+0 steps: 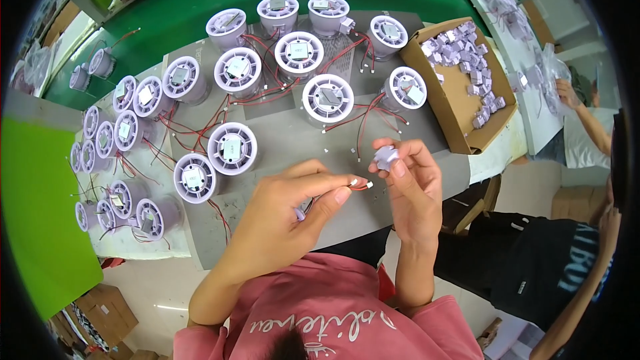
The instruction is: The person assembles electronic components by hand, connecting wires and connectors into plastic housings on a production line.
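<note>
My left hand (pixel 287 213) is closed, thumb and forefinger pinching red and black wires with small white connectors (pixel 361 184) at their ends. A bit of lilac plastic (pixel 300 214) shows under that palm; the rest of it is hidden. In my right hand (pixel 417 193), just right of the connectors and apart from them, a small lilac plastic piece (pixel 386 158) is held between thumb and fingers. Nearest to my hands stand lilac round cup-shaped housings, among them one (pixel 232 149) beyond my left hand and another (pixel 328 99) farther off, each with a square pad on its spoked top.
A cardboard box (pixel 460 103) of small lilac pieces stands at the right. Many more housings with trailing red and black wires cover the grey mat (pixel 287 123) and the left side. Other people (pixel 533 260) are at the right, one hand (pixel 568 93) near plastic bags.
</note>
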{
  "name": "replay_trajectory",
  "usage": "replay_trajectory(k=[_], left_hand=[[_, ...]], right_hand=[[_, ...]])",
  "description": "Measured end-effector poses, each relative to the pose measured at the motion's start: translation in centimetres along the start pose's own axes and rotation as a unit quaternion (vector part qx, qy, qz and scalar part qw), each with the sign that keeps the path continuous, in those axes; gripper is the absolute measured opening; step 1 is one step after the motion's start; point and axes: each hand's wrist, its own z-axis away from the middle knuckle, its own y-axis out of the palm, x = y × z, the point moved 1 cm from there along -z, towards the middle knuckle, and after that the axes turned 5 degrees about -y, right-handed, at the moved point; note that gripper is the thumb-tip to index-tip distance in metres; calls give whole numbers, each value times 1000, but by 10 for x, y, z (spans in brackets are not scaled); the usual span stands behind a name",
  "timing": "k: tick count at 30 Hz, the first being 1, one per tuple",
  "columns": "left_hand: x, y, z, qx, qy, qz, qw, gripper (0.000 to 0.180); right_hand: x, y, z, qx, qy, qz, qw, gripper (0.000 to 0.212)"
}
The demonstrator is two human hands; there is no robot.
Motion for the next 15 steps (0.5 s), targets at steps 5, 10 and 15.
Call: replay_trajectory(k=[5, 10, 15], left_hand=[[0, -2, -2, 5, -29, -19, 999, 15], [4, -3, -3, 1, -21, 32, 999, 12], [6, -3, -3, 2, -23, 68, 997, 13]], right_hand=[[-8, -6, 1, 23, 61, -168, 984, 11], [-10, -3, 3, 38, 46, -190, 980, 21], [-8, 0, 5, 37, 28, -128, 991, 35]])
